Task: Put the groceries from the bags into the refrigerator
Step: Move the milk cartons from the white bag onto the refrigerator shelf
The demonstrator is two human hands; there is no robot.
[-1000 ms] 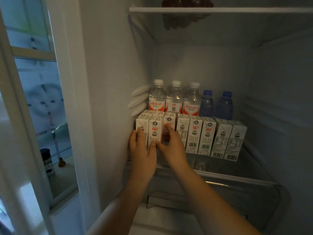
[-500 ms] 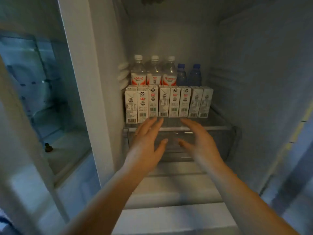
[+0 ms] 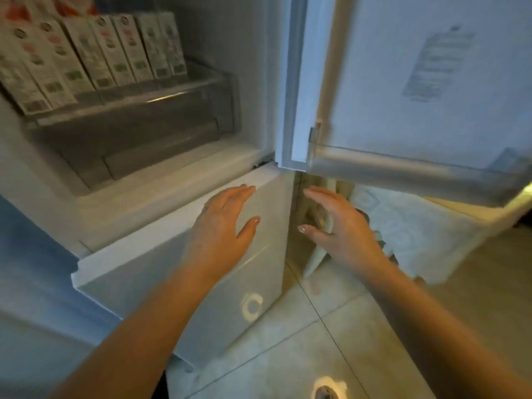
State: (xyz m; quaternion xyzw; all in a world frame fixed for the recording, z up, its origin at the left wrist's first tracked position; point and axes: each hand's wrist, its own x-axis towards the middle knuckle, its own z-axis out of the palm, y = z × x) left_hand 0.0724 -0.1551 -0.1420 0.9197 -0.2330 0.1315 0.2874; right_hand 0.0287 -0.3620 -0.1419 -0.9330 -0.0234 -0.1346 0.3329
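Both hands are empty with fingers spread. The right hand (image 3: 342, 226) hangs nearer the pale grocery bag (image 3: 408, 226) on the floor, just beyond it to the right. The left hand (image 3: 224, 226) hovers before the lower refrigerator door (image 3: 184, 280). Milk cartons (image 3: 95, 53) line the shelf above left.

My left hand (image 3: 223, 226) and right hand (image 3: 342, 228) hang spread and empty before the closed lower door (image 3: 201, 283). Milk cartons (image 3: 95, 53) line the shelf (image 3: 121, 103) above; a white bag (image 3: 417, 234) sits on the floor (image 3: 316, 341).
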